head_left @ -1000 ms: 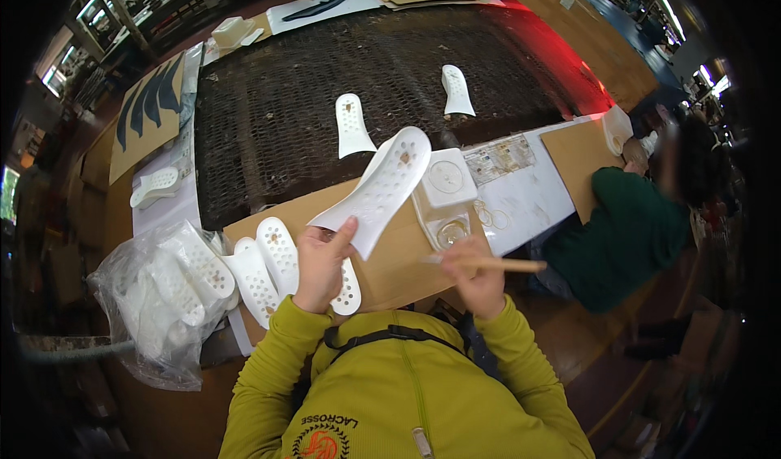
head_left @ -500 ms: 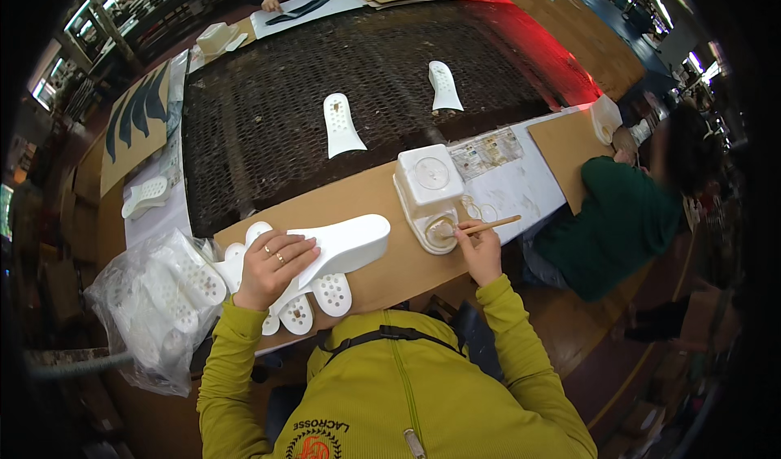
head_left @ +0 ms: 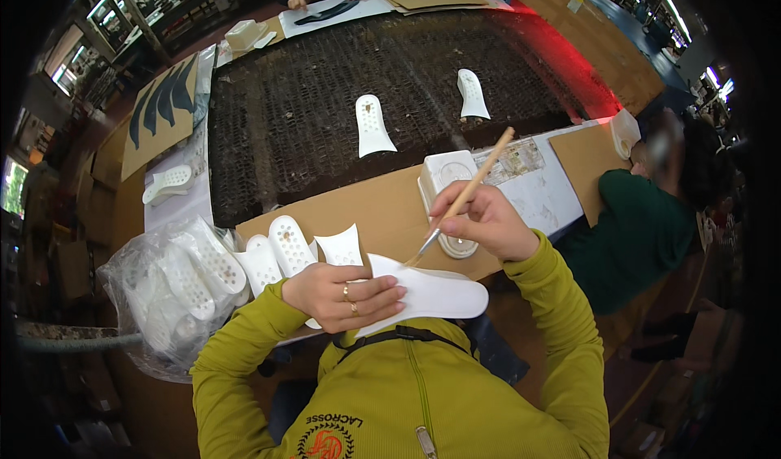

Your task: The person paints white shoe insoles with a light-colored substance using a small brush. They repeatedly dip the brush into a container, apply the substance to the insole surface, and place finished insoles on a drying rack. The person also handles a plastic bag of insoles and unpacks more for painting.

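My left hand (head_left: pixel 351 298) grips a white wedge shoe sole (head_left: pixel 446 295) in front of my body, its smooth top face turned up. Its fingers lie across the sole's narrower left part, and the thumb is mostly hidden. In my right hand (head_left: pixel 494 221) is a wooden-handled brush (head_left: pixel 482 174), slanted with its bristle tip on the sole's upper edge. Behind that hand stands a white plastic container (head_left: pixel 449 164), its lower part partly covered by the hand. Several white soles with holed undersides (head_left: pixel 291 244) lie left of the held one.
A clear plastic bag (head_left: pixel 154 296) of white soles sits at the left. Beyond the cardboard (head_left: pixel 325 203) runs a dark mesh conveyor (head_left: pixel 285 109) bearing two white soles (head_left: pixel 374 129). A person in green (head_left: pixel 643 223) sits at the right; another person's hands work across the conveyor.
My right hand has moved the brush from the container's dish onto the sole. My left hand has brought the sole closer and right, turning its smooth face up.
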`<act>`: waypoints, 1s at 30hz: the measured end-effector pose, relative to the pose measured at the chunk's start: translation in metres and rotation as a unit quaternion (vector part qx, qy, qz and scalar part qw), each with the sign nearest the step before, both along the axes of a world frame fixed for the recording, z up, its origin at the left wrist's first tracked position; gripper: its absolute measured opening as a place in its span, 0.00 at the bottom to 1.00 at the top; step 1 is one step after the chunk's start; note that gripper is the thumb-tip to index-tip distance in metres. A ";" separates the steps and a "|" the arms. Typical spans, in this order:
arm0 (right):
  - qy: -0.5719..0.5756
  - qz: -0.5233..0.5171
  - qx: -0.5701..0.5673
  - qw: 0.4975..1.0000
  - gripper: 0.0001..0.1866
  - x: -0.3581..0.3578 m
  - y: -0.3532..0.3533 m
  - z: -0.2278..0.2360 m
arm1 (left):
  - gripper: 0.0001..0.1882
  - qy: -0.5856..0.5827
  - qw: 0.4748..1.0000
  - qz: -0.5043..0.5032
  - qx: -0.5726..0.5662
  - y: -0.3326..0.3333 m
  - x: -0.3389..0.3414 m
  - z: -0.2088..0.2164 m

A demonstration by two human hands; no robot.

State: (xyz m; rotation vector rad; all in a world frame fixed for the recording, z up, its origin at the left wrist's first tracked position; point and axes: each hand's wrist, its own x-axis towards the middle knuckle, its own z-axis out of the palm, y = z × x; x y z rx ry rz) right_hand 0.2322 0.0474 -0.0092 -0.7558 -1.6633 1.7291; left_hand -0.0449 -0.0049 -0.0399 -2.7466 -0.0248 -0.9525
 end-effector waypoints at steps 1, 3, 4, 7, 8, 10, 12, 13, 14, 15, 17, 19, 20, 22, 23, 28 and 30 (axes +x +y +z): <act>-0.016 0.011 -0.007 1.000 0.11 -0.008 0.002 0.005 | 0.12 -0.012 1.000 -0.008 0.004 0.000 0.004 0.001; -0.027 0.025 0.001 0.999 0.11 -0.018 0.006 0.013 | 0.11 -0.030 0.999 -0.019 0.017 0.001 0.011 0.002; -0.047 0.028 0.001 0.999 0.10 -0.023 0.008 0.015 | 0.11 -0.036 0.999 -0.025 0.017 0.000 0.013 0.003; -0.023 0.033 0.025 0.999 0.12 -0.037 0.014 0.018 | 0.11 -0.050 0.998 -0.031 0.016 -0.002 0.017 0.002; -0.014 0.035 0.039 0.999 0.12 -0.041 0.015 0.019 | 0.11 -0.054 0.998 -0.031 0.019 -0.002 0.017 0.001; 0.001 0.040 0.069 0.997 0.11 -0.045 0.015 0.020 | 0.10 -0.056 0.998 -0.026 0.025 -0.003 0.015 0.000; 0.008 0.032 0.085 0.996 0.11 -0.045 0.013 0.020 | 0.10 -0.054 0.998 -0.011 0.032 -0.004 0.009 0.000; 0.019 0.033 0.096 0.995 0.11 -0.043 0.011 0.020 | 0.10 -0.051 0.998 -0.004 0.028 -0.005 0.006 0.000; 0.004 0.040 0.125 0.991 0.11 -0.041 0.009 0.020 | 0.11 -0.049 0.999 0.006 0.023 -0.006 0.002 0.001; -0.005 0.050 0.156 0.987 0.11 -0.040 0.008 0.018 | 0.11 -0.046 0.999 0.018 0.017 -0.007 -0.002 0.001; -0.016 0.061 0.183 0.981 0.10 -0.035 0.005 0.016 | 0.11 -0.040 0.998 0.041 0.012 -0.009 -0.009 0.003; -0.025 0.064 0.178 0.982 0.10 -0.030 0.003 0.015 | 0.11 -0.042 0.997 0.068 0.015 -0.011 -0.015 0.003; -0.026 0.063 0.174 0.982 0.10 -0.027 0.003 0.014 | 0.11 -0.042 0.996 0.076 0.015 -0.013 -0.018 0.004; -0.033 0.057 0.168 0.984 0.09 -0.022 0.003 0.013 | 0.11 -0.040 0.995 0.092 0.015 -0.014 -0.023 0.005; -0.028 0.056 0.160 0.985 0.09 -0.019 0.004 0.012 | 0.11 -0.037 0.995 0.097 0.010 -0.015 -0.027 0.006; -0.023 0.044 0.147 0.988 0.09 -0.002 0.009 0.007 | 0.12 -0.049 0.990 0.134 0.022 -0.018 -0.041 0.009; -0.020 0.030 0.149 0.988 0.09 0.006 0.009 0.006 | 0.12 -0.056 0.987 0.142 0.038 -0.019 -0.045 0.010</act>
